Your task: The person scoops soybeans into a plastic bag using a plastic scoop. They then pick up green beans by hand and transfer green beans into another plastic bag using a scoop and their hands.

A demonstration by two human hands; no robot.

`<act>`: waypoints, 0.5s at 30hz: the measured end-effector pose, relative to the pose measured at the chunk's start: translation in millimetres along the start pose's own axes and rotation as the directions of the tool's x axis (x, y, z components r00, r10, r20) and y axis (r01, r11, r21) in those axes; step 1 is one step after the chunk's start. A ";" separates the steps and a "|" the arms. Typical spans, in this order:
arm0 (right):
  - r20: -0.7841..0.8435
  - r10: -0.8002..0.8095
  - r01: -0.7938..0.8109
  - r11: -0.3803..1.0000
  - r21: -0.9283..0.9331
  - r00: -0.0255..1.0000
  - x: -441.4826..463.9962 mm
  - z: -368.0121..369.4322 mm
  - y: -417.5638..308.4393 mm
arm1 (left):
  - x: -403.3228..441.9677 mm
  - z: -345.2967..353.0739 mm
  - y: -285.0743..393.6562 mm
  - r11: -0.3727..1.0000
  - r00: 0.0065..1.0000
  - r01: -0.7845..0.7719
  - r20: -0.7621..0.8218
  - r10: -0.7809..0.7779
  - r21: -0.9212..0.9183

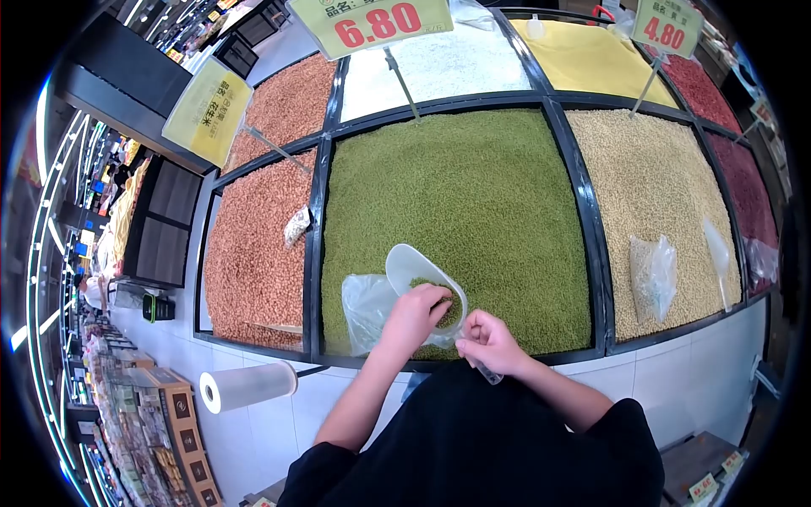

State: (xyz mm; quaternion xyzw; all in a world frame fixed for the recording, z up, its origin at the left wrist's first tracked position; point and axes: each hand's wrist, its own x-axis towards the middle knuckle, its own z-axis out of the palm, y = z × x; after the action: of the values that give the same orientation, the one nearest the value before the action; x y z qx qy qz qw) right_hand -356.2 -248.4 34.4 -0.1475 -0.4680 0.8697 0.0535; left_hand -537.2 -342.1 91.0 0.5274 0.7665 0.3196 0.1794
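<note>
A clear plastic scoop (411, 260) with mung beans (444, 314) in it is tilted low over the front of the mung bean bin (456, 194). My right hand (490, 342) is closed around the scoop's handle (488, 373), whose end shows below the fingers. Inside the scoop's mouth, my left hand (414, 314) has its fingers bent and pinched together at the beans; the fingertips are partly hidden. Just left of the scoop lies a clear plastic bag (365, 308) on the beans, partly behind my left wrist.
Black dividers (583, 211) separate this bin from peanuts (258, 253) on the left and pale yellow beans (655, 186) on the right. A filled bag (652, 279) and another scoop (719, 258) rest there. Price signs (376, 25) stand above. A plastic bag roll (249, 387) juts out at front left.
</note>
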 end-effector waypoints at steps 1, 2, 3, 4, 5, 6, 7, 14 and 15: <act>0.002 0.001 -0.001 1.000 -0.019 1.000 0.5 0.1 0.3 | 0.2 -0.1 -1.8 1.000 1.000 0.001 0.001 -0.001 0.000; 0.004 0.003 -0.002 0.999 -0.037 1.000 0.9 0.2 0.5 | 0.3 -0.1 -3.2 0.999 1.000 0.008 -0.019 -0.008 -0.031; 0.004 0.004 -0.004 0.999 -0.037 1.000 1.1 0.6 -0.4 | 0.6 -0.5 -4.1 0.998 0.999 0.014 -0.039 -0.016 -0.063; 0.005 0.007 -0.006 1.000 -0.028 1.000 0.9 1.4 -1.9 | 1.1 -1.9 -3.5 0.998 0.999 0.015 -0.038 -0.018 -0.063; 0.007 0.009 -0.009 1.000 -0.020 1.000 0.9 1.6 -2.7 | 1.6 -3.8 -2.1 0.996 0.998 0.042 -0.045 -0.046 -0.073; 0.008 0.011 -0.011 1.000 -0.019 1.000 1.0 1.2 -2.4 | 1.5 -4.6 -1.3 0.994 0.996 0.069 -0.051 -0.074 -0.083; 0.011 0.018 -0.018 1.000 -0.015 1.000 1.3 0.5 -1.8 | 1.1 -3.8 -2.1 0.994 0.996 0.071 -0.051 -0.075 -0.083; 0.024 0.015 -0.015 1.000 -0.003 1.000 2.4 0.0 -2.0 | 0.6 -0.5 -3.8 0.980 0.985 0.087 -0.132 -0.112 -0.177; 0.023 0.016 -0.016 1.000 -0.003 1.000 2.6 -0.2 -1.4 | 0.9 -0.9 -0.7 0.980 0.981 0.078 -0.163 -0.108 -0.181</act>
State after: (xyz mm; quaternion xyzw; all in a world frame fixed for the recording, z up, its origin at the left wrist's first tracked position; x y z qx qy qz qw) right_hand -358.7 -246.8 35.0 -0.1411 -0.4687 0.8711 0.0410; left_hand -538.5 -341.7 91.2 0.4436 0.7723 0.4207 0.1728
